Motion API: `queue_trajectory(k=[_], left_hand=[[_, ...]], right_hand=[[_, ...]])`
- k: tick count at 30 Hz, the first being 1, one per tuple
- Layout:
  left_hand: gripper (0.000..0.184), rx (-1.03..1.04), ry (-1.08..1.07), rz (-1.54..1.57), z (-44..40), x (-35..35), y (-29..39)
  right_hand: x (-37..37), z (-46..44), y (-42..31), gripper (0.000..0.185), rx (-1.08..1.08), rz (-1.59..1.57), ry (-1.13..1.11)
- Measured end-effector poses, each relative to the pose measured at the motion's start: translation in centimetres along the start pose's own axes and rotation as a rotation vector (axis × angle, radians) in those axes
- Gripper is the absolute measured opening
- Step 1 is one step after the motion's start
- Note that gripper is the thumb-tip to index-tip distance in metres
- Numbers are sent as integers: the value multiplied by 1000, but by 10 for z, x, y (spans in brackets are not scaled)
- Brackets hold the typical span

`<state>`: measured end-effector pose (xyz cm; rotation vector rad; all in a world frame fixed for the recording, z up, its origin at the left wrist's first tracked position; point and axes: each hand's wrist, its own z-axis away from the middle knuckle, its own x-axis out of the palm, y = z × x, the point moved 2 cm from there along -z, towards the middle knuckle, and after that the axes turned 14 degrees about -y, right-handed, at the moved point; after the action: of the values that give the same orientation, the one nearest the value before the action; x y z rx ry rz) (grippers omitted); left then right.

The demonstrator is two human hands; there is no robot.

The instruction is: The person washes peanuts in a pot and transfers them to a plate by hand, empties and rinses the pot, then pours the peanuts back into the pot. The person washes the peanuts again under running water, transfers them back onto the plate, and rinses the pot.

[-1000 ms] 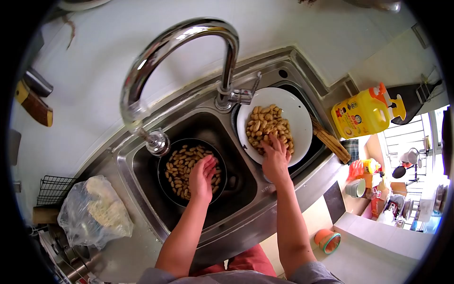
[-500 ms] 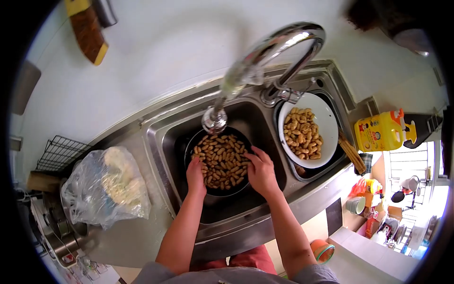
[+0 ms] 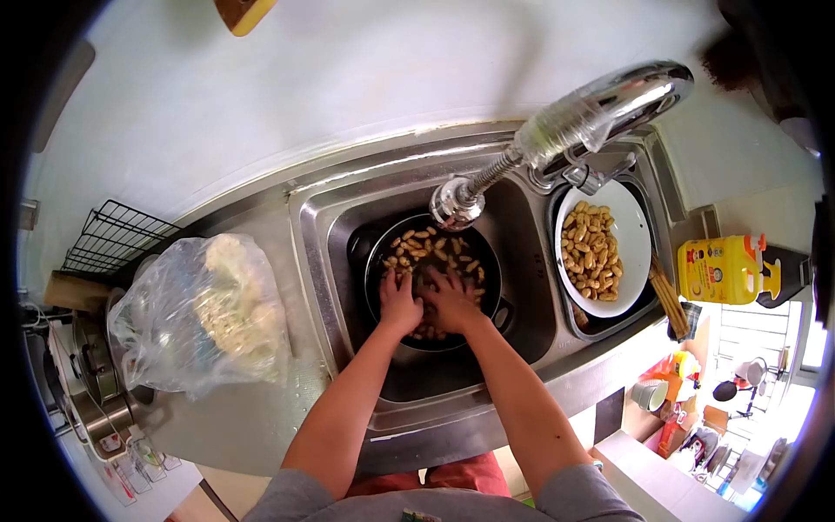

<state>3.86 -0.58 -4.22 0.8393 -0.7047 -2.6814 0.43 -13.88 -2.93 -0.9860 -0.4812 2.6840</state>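
Note:
A dark round pan stands in the left basin of the steel sink, with unshelled peanuts in dark liquid. My left hand and my right hand are both inside it, side by side and close together. Their fingers are stretched apart and reach down among the peanuts; the fingertips are partly hidden. Neither hand visibly lifts anything. Just beyond the hands, the faucet's spray head hangs over the pan's far rim. No water flow can be made out.
To the right, a white bowl of peanuts rests in the second basin. Chopsticks lie at that basin's edge, near a yellow jug. A clear plastic bag with pale contents sits on the left counter beside a black wire rack.
Both hands have moved from the pan's sides inward to its middle, down among the peanuts. The peanuts have shifted, with more dark liquid showing. The camera view has shifted too.

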Motion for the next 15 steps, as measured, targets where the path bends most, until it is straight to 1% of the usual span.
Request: queue_trajectory(k=[1, 2, 3, 5, 6, 7, 8, 9, 11, 12, 14, 15], left_hand=[[64, -3, 6, 4, 4, 2, -1], [66, 0, 19, -74, 8, 4, -1], [67, 4, 32, -153, 12, 7, -1], [69, 3, 10, -93, 20, 17, -4], [68, 17, -86, -149, 23, 19, -1], [67, 31, -183, -205, 24, 20, 2], [61, 17, -145, -199, 29, 21, 3], [61, 13, -142, -195, 30, 15, 4], [58, -6, -26, -185, 22, -3, 5], [58, -10, -27, -182, 16, -10, 5], [45, 224, 381, -87, 6, -28, 11], [45, 218, 377, -82, -5, -33, 12]], right_hand=[[-2, 6, 3, 67, 28, 71, 23], [8, -1, 16, 65, 79, -18, 27], [6, 4, 11, 65, 75, -14, 27], [3, 16, 2, 61, 136, -24, -38], [4, 18, 0, 61, 134, -18, -37], [6, 20, -3, 57, 78, -23, -104], [7, 20, -5, 53, 23, -28, -173], [4, 20, -4, 53, 19, -24, -175], [-11, 14, 1, 48, 66, 118, -64], [-17, 8, 2, 48, 63, 118, -68], [-34, -5, 7, 43, 38, -35, 154], [-40, -11, 8, 43, 38, -35, 145]])
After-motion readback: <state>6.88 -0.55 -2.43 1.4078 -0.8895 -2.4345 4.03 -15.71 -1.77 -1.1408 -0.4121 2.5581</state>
